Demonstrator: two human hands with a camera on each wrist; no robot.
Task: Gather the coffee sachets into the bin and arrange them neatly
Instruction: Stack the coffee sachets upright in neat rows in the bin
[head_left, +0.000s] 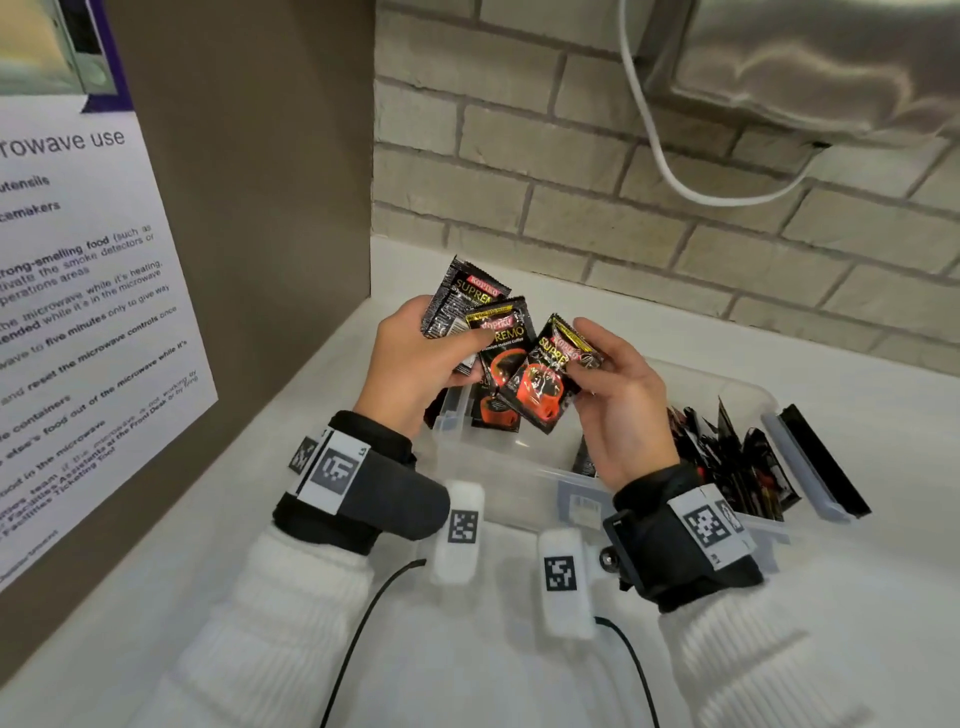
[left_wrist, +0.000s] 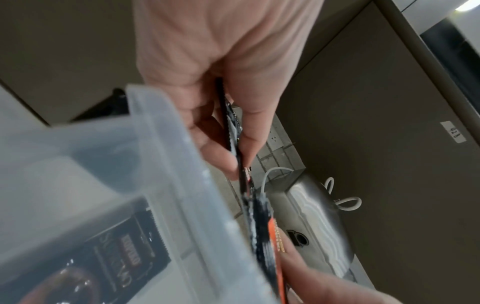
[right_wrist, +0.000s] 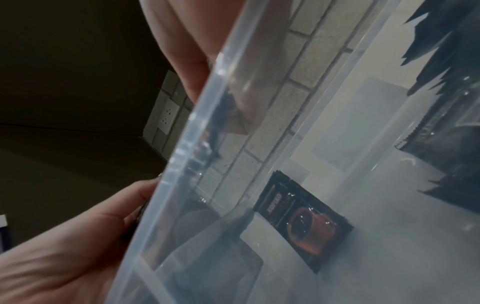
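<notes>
White counter (head_left: 883, 374) against pale brick wall (head_left: 519, 171), microwave notice (head_left: 78, 291) at left, clear bin (head_left: 524, 470) holding upright sachets (head_left: 737, 457), left hand (head_left: 410, 358) gripping a fan of perhaps two sachets (head_left: 498, 332) above it, right hand (head_left: 618, 400) pinching one sachet (head_left: 550, 374).

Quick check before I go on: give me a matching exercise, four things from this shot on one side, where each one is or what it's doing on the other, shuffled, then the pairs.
Things:
1. left hand
2. right hand
3. bin
4. cable

Places or states:
A. hangs in a loop against the brick wall
B. pinches one sachet by its top
C. stands on the white counter, sachets upright at its right end
D. grips a fan of sachets

Pairs: 1-D, 2-B, 3-C, 4-A
</notes>
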